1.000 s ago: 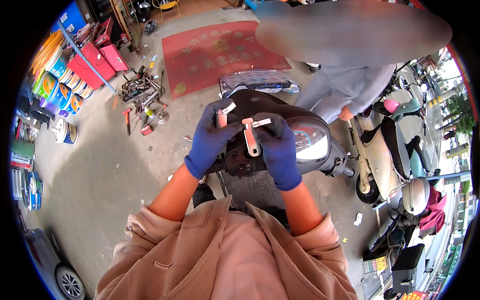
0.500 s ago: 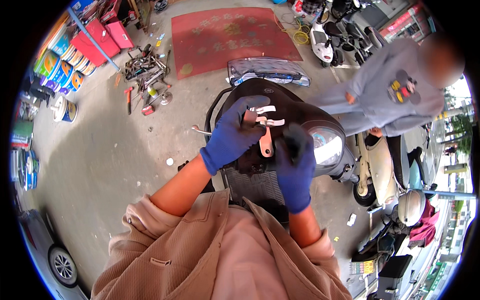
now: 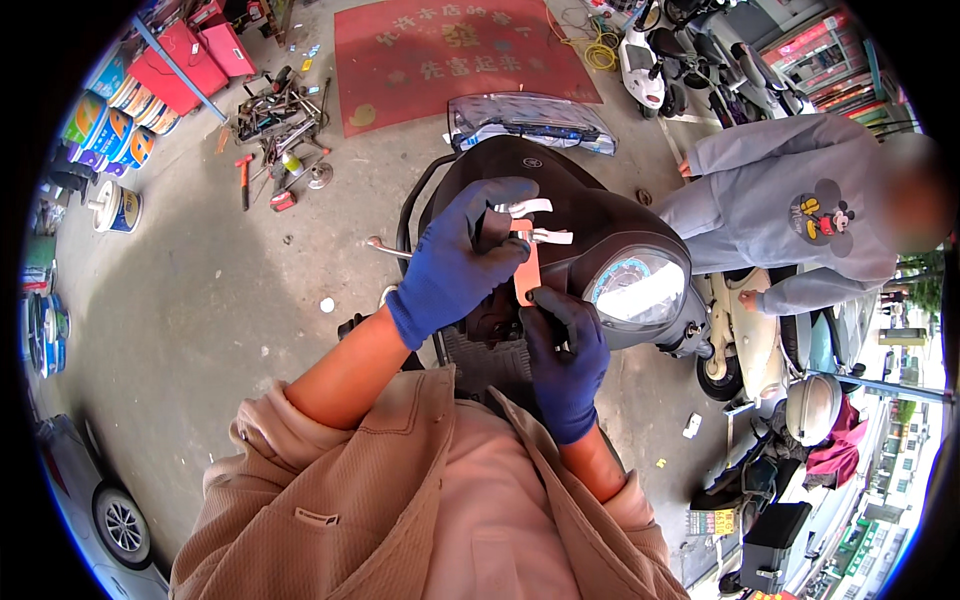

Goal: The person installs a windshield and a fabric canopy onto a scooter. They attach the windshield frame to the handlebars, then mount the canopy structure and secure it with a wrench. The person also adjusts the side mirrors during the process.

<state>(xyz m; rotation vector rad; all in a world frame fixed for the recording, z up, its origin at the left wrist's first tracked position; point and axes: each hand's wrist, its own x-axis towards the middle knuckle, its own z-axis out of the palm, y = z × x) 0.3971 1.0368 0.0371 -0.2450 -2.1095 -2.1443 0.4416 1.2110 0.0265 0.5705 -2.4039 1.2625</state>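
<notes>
My left hand (image 3: 452, 262), in a blue glove with a dark palm, grips a small part above a dark scooter (image 3: 572, 192). The part has a flat copper-coloured plate (image 3: 526, 275) and silver curved tabs (image 3: 551, 237) sticking out to the right. Its other end is hidden in my left fingers. My right hand (image 3: 568, 365), gloved alike, pinches the plate's lower end between thumb and forefinger. Whether those fingertips also hold something small, I cannot tell. Right of my hands is the scooter's round-edged instrument panel (image 3: 637, 288), catching bright glare.
A person in a grey sweatshirt (image 3: 780, 190) stands right of the scooter. Loose tools (image 3: 280, 130) lie on the floor at far left, near paint buckets (image 3: 118, 208). A plastic-wrapped panel (image 3: 535, 125) lies beyond the scooter, before a red mat (image 3: 400, 70). Parked scooters (image 3: 765, 350) line the right.
My right hand, blurred and apart before, has come left and closed on the plate's lower end. My left hand keeps its grip. The person at right has turned and shifted slightly.
</notes>
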